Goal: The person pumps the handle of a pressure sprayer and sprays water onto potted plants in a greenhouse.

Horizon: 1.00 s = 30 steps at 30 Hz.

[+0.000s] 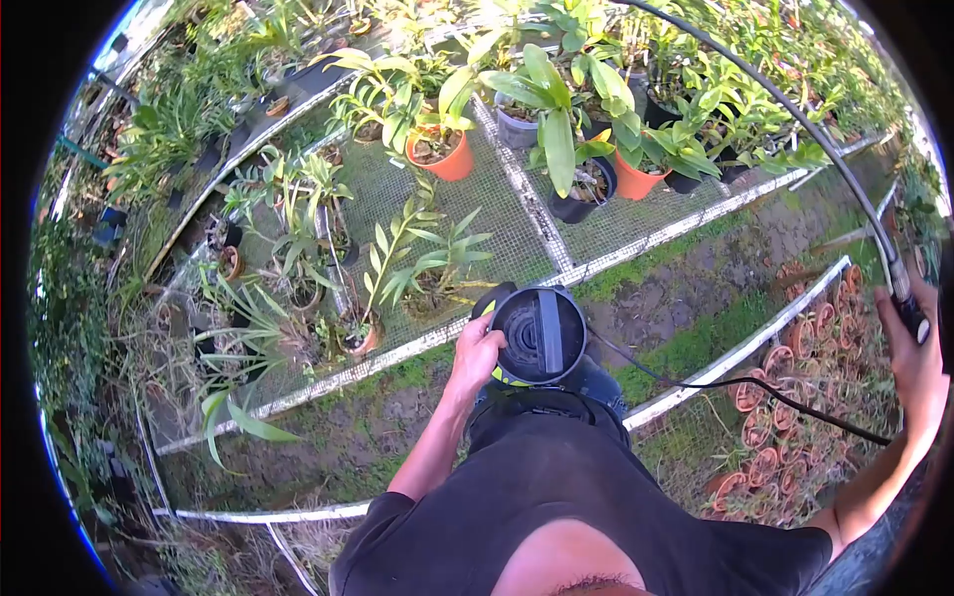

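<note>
In front of my waist is a round black pump sprayer tank (522, 338) with a bar handle across its top and yellow-green trim. My left hand (480, 355) grips its left rim, the thumb over the edge. Far to the right, my right hand (914, 353) is wrapped round the black grip of a spray wand (830, 144). The wand's long dark tube arcs up and left over the plants. A thin black hose (735, 380) runs from the tank toward the right side. The wand's tip is out of view.
Potted plants stand on a wire mesh bench (497, 233) with a white frame ahead, among them an orange pot (444, 157) and a black pot (584, 194). A mossy dirt path (686, 288) runs between benches. Several small clay pots (780, 417) lie at the right.
</note>
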### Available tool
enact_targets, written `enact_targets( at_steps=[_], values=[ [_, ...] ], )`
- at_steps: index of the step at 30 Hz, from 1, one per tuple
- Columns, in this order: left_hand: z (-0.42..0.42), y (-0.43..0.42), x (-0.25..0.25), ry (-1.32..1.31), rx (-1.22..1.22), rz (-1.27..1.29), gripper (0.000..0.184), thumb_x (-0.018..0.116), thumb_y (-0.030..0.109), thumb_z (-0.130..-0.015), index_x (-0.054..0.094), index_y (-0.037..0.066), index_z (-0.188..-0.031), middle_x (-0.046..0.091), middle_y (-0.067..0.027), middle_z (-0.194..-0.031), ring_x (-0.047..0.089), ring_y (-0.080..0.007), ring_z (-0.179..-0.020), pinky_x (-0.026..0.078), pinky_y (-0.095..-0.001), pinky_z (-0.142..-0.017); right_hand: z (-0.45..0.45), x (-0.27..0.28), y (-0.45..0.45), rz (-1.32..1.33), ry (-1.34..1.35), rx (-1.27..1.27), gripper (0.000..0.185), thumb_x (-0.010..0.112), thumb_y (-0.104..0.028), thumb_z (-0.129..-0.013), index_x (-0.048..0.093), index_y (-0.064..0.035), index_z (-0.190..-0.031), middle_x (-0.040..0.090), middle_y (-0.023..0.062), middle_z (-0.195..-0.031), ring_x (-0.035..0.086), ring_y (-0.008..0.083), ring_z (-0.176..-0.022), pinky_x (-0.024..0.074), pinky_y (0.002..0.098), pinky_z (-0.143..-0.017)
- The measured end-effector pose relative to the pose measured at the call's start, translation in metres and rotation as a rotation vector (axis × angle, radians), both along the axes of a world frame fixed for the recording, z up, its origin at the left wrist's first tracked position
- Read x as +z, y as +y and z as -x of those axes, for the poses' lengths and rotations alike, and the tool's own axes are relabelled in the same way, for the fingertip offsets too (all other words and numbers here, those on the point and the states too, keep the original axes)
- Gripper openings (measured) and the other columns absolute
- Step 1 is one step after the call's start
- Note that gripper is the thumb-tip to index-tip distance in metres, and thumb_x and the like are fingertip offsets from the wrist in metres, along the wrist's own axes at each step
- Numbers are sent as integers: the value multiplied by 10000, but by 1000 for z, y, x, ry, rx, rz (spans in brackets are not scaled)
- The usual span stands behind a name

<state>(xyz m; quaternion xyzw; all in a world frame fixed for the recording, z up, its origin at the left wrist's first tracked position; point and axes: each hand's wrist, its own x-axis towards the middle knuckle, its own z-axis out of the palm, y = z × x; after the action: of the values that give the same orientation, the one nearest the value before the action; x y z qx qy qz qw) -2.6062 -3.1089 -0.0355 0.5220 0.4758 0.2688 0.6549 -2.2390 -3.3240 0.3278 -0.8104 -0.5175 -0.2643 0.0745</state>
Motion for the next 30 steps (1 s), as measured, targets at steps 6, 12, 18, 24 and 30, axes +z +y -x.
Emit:
enact_targets(
  at_steps=[6, 12, 18, 24, 30],
  values=[
    [19, 13, -15, 49, -50, -59, 423, 512, 46, -712, 658, -27, -1102, 687, -93, -809, 609, -154, -740, 477, -301, -711, 28, 35, 94, 150, -171, -37, 307, 746, -217, -817, 629, -1, -1001, 638, 178, -898, 629, 334, -805, 494, 421, -749],
    [45, -5, -29, 81, -11, 18, 450, 529, 75, -708, 661, -10, -1129, 688, -119, -809, 629, -191, -771, 480, -325, -743, 55, 33, 176, 224, -137, -113, 243, 687, -211, -813, 654, 17, -886, 647, 224, -845, 667, 341, -838, 532, 429, -795],
    [60, -15, -25, 51, 68, -24, 497, 538, 83, -699, 650, 2, -1177, 680, -124, -777, 627, -195, -719, 488, -330, -727, 75, 21, 223, 183, -307, -64, 264, 694, -241, -829, 651, 2, -922, 659, 204, -878, 665, 348, -845, 529, 447, -802],
    [70, -24, -25, 88, 99, 8, 489, 533, 95, -696, 654, 12, -1163, 699, -153, -833, 660, -228, -794, 492, -340, -772, 73, 7, 260, 329, -314, -63, 282, 711, -210, -801, 635, 29, -929, 666, 209, -810, 692, 339, -826, 560, 419, -809],
    [81, -25, -33, 58, 188, 9, 466, 527, 86, -694, 665, 23, -1135, 708, -143, -859, 663, -234, -823, 488, -339, -814, 103, 5, 270, 464, -191, -36, 280, 716, -203, -789, 617, 36, -897, 664, 210, -806, 685, 357, -851, 554, 429, -812]
  ],
)
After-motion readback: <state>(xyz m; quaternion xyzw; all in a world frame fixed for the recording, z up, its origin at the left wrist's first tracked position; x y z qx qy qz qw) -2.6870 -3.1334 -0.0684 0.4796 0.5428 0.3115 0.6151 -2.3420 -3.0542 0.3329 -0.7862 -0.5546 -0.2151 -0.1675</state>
